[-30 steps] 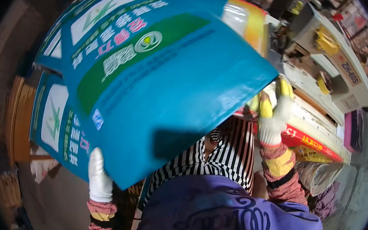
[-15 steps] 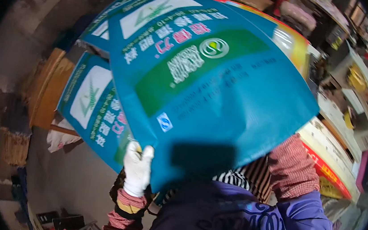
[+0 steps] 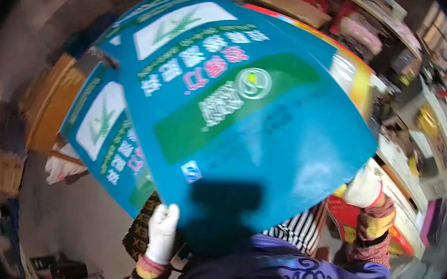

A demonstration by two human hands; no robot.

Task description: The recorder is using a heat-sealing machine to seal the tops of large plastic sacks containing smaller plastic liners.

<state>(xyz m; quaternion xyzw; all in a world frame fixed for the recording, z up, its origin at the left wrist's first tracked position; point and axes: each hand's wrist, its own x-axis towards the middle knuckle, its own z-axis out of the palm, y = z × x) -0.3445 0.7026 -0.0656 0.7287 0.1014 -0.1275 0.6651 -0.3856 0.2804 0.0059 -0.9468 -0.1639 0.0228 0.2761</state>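
A large flat teal-blue printed sheet (image 3: 246, 125), like a flattened carton panel with green and white patches, fills the middle of the view. My left hand (image 3: 161, 232), in a white glove, grips its lower left edge. My right hand (image 3: 363, 188), also white-gloved, holds its right edge from underneath. More teal sheets (image 3: 105, 138) of the same print lie stacked below and to the left. An orange-and-yellow edged sheet (image 3: 353, 71) shows behind the top one at the upper right.
Brown flat boards (image 3: 47, 104) lean at the left on a grey concrete floor (image 3: 73, 222). Shelves and white boxes (image 3: 423, 155) crowd the right side, with a red package (image 3: 346, 212) below my right hand. A striped cloth (image 3: 301, 229) hangs under the sheet.
The teal sheet has swung lower and to the right across the view. My right hand has come back into sight at its right edge; my left hand stays on the lower edge.
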